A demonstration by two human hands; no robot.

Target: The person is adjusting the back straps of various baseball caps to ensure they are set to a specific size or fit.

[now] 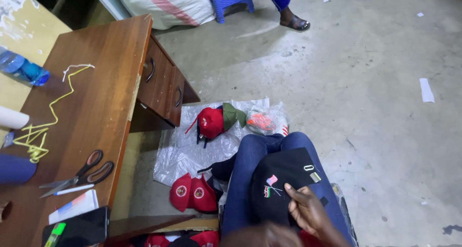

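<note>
A black cap (281,177) with small embroidered flags and a metal buckle on its strap lies on my lap, over my blue jeans (245,179). My right hand (310,212) grips the cap's lower right side, thumb pressed just below the flags. Only a blurred part of my left hand (263,236) shows at the bottom edge, against the cap's lower rim. Whether it holds anything cannot be made out.
A wooden desk (103,83) with drawers stands at left, bearing scissors (79,174), yellow cord (43,126), a blue bottle (21,69) and a phone (79,230). Red caps (192,193) and a bagged red cap (211,122) lie on plastic sheeting. Another person's sandalled foot (294,22) is far back.
</note>
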